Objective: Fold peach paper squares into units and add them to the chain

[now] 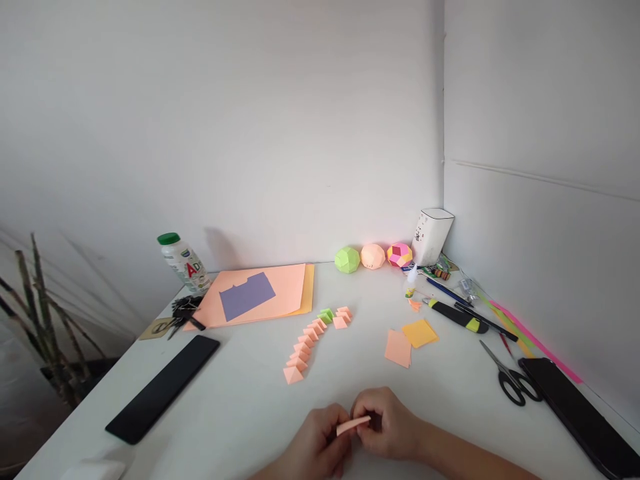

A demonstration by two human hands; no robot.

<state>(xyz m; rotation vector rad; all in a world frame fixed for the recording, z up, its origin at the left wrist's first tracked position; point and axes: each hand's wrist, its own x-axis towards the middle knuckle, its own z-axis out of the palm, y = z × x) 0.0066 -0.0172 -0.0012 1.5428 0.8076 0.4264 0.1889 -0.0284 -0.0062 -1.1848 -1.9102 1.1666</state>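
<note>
Between my two hands is a small folded strip of peach paper [353, 425], seen nearly edge-on. My left hand [320, 443] pinches its left end, and my right hand [387, 423] grips the right end, thumb and fingers closed on it. Both hands are close together near the table's front edge. Beyond them, a curved row of folded peach paper pieces [303, 348] leads up to a few green folded pieces [325, 315]. A short group of peach folded pieces [343, 318] lies beside the green ones. To the right rest flat peach squares [398, 349] and orange squares [420, 333].
Scissors [511, 380], a utility knife [457, 316], pens and a black phone-like slab [580, 413] lie at right. Three paper balls [373, 257] and a glue bottle [411, 283] stand at the back. Left are paper sheets [285, 287], keys [186, 312], a bottle [184, 263] and a dark slab [163, 389].
</note>
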